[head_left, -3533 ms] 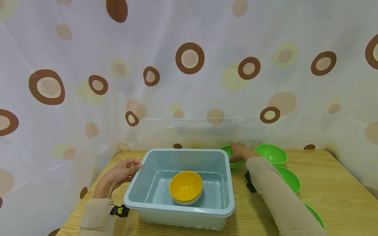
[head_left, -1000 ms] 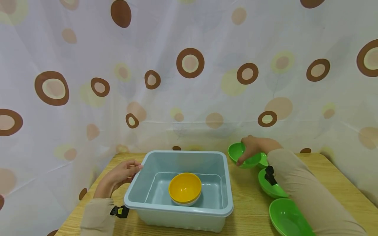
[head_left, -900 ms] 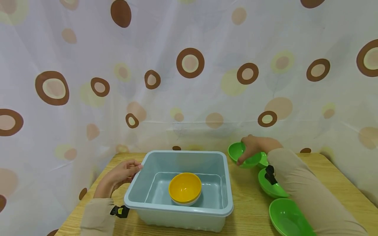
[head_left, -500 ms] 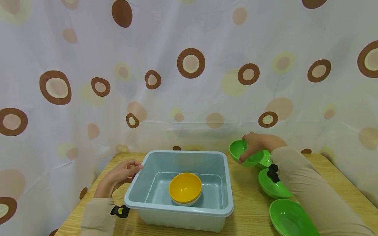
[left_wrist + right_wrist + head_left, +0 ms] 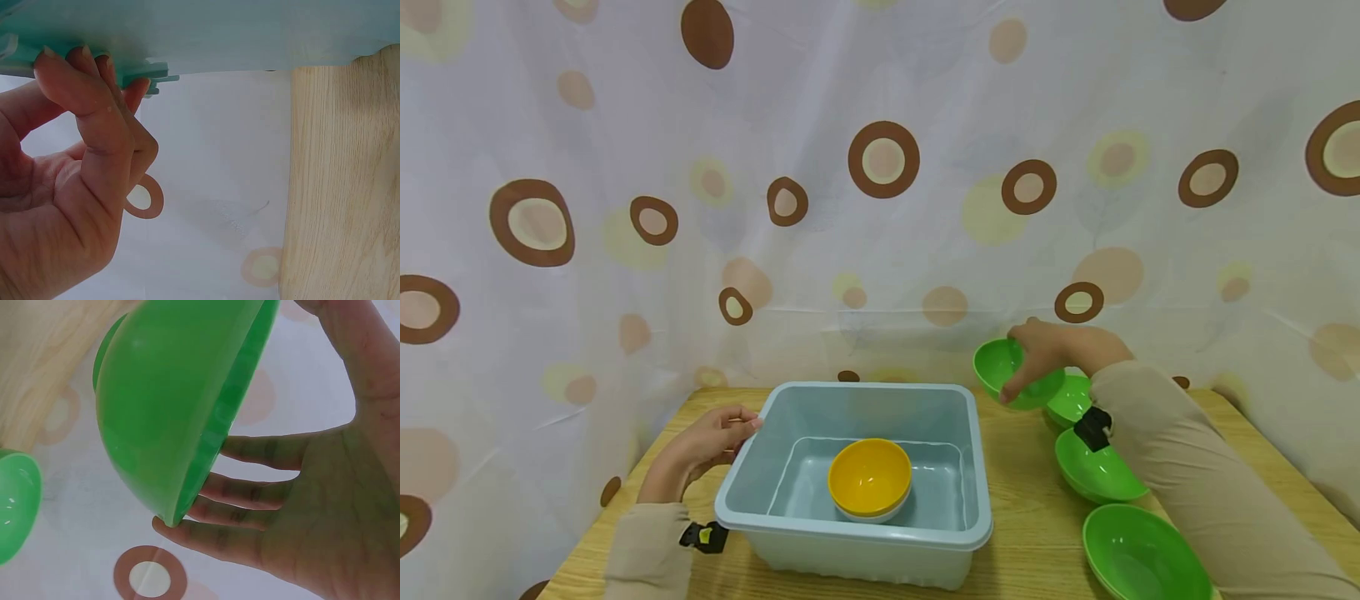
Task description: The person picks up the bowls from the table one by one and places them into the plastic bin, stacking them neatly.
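Observation:
My right hand (image 5: 1045, 358) grips a green bowl (image 5: 996, 362) by its rim, held tilted above the table behind the tub's right corner. In the right wrist view the bowl (image 5: 165, 400) shows its outer side, with several fingertips at the rim. On the left, my left hand (image 5: 711, 442) holds the rim of a pale blue plastic tub (image 5: 850, 537); the left wrist view has its curled fingers (image 5: 94, 119) against the tub's edge. Inside the tub sits a yellow bowl (image 5: 870, 479), nested over a white one (image 5: 872, 517).
Along the right side stand more green bowls: one at the back (image 5: 1070, 402), one in the middle (image 5: 1097, 471), one in front (image 5: 1142, 554). My right sleeve (image 5: 1210, 483) passes close over them. A patterned curtain (image 5: 880, 250) hangs behind the wooden table (image 5: 1030, 517).
My right hand has taken up the green bowl from beside the tub and raised it, moving slightly up in the last half second. My left hand and the tub have stayed put.

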Demonstrator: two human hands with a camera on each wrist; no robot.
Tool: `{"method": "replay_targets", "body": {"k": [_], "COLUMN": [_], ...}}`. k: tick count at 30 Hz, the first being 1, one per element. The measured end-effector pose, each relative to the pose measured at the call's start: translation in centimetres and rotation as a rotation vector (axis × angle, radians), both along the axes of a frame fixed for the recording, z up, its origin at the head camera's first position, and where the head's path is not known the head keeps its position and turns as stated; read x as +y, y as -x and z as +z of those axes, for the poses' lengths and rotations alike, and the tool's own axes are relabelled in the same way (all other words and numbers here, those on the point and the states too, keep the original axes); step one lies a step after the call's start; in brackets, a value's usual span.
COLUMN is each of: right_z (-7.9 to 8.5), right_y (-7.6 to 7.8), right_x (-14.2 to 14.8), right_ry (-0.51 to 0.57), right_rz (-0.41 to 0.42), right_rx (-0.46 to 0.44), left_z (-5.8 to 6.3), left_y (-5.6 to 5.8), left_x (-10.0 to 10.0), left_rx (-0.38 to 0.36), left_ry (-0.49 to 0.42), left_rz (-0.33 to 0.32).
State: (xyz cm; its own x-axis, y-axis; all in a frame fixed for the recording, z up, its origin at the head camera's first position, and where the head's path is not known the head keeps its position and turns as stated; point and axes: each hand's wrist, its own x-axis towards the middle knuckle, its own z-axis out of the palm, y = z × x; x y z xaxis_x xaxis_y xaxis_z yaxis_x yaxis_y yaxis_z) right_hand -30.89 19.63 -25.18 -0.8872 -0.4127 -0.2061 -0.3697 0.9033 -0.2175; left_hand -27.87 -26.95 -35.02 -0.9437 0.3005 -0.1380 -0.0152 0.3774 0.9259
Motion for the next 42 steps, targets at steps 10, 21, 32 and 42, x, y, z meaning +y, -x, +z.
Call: {"method": "replay_targets", "body": {"k": [10, 21, 32, 42], "right_z": [1.4, 3.1, 4.1, 4.6], "right_y": [-0.8, -1.6, -2.3, -2.6], "right_x": [-1.3, -2.9, -4.9, -7.0], "right_ry": [0.004, 0.027, 0.063, 0.110], "right_rz": [0.030, 0.050, 0.062, 0.088], "right_rx": [0.036, 0.047, 0.038, 0.037], "left_z": [-0.1, 0.0, -0.2, -0.1], "left_y": [-0.1, 0.1, 0.2, 0.4], "left_x": [0.0, -0.3, -0.5, -0.6], "left_rx": [0.003, 0.010, 0.009, 0.010], "left_ry": [-0.003, -0.004, -0.012, -0.007], "left_rz": [0.003, -0.018, -0.027, -0.020]}}
